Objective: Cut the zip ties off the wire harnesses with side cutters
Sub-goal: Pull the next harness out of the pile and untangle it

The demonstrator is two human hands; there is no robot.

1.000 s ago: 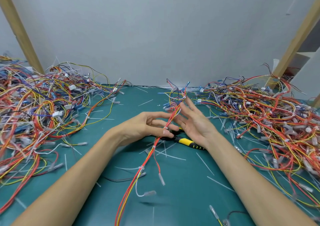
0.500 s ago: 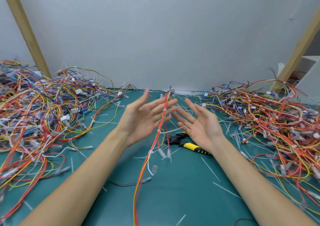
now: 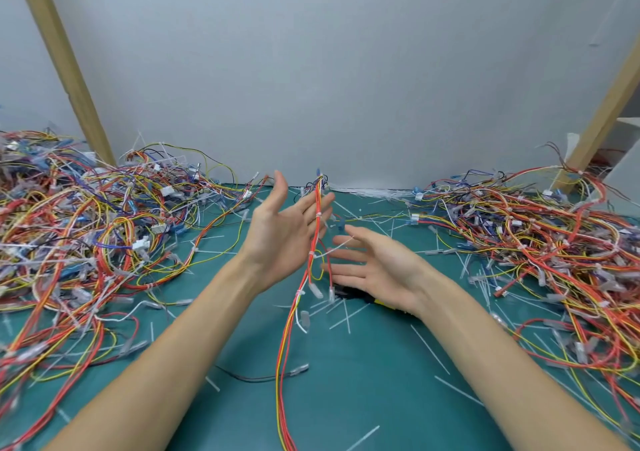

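Observation:
A red, orange and yellow wire harness [image 3: 294, 312] runs up the middle of the green mat, bound by small white zip ties. Its upper part lies across the straight fingers of my left hand [image 3: 284, 232], which is raised palm up. My right hand [image 3: 377, 270] hovers lower to the right, palm up with fingers straight, holding nothing. The side cutters [image 3: 381, 302], black with a yellow handle, lie on the mat and are mostly hidden under my right hand.
A big tangle of harnesses [image 3: 79, 242] covers the mat's left side and another heap [image 3: 540, 242] the right. Cut white zip tie pieces [image 3: 343, 315] lie scattered over the green mat [image 3: 363, 381]. Wooden posts [image 3: 65, 66] lean at both back corners against the grey wall.
My left hand let go its pinch on the harness, opened and rose with the wires lying across its fingers. My right hand opened flat and sank over the cutters.

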